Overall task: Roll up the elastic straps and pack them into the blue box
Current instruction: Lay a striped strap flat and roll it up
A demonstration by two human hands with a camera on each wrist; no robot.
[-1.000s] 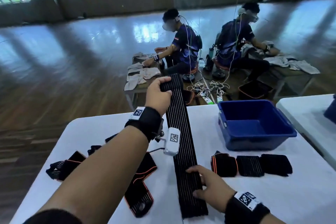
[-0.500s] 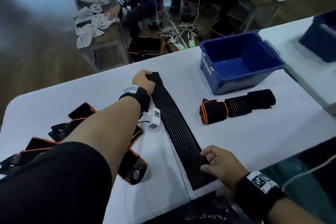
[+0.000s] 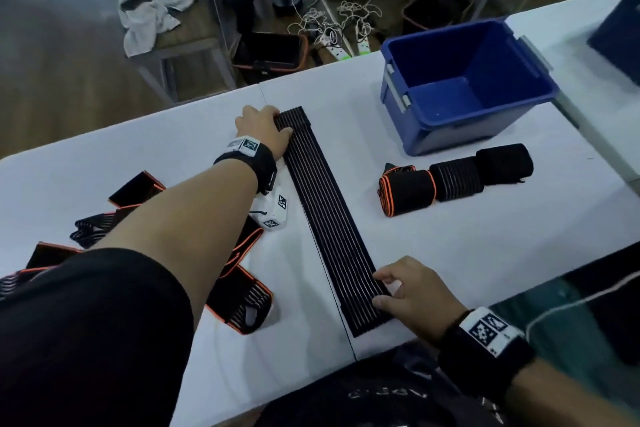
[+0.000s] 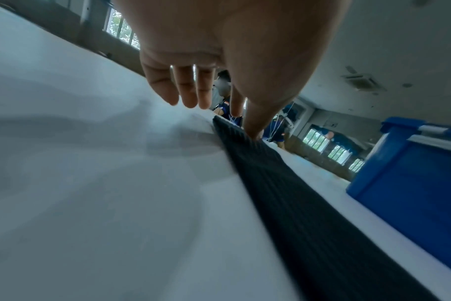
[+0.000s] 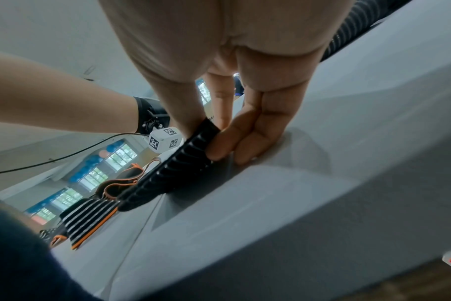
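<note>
**Strap laid flat, near end pinched for the roll**

While the long black strap lies stretched flat along the white table, both hands are at work on it, one at each end. Far end first: the left hand rests there with fingers relaxed, and the left wrist view shows its thumb pressing down on the ribbed fabric, pinning it rather than gripping. Near end now: the right hand has thumb and fingers curled round the strap's edge, lifting it just off the surface.

It looks soft, light and stretchy, a ribbed elastic that should bend easily and spring back, so I'd say the place to hold is exactly that short near edge, tucking it tight to start a firm core. A loose start would likely unroll.

Over to the right, three rolled straps sit in a row, touching one another, just in front of the blue box, which looks empty. Unrolled orange-trimmed straps wait under and beside the left forearm.
</note>
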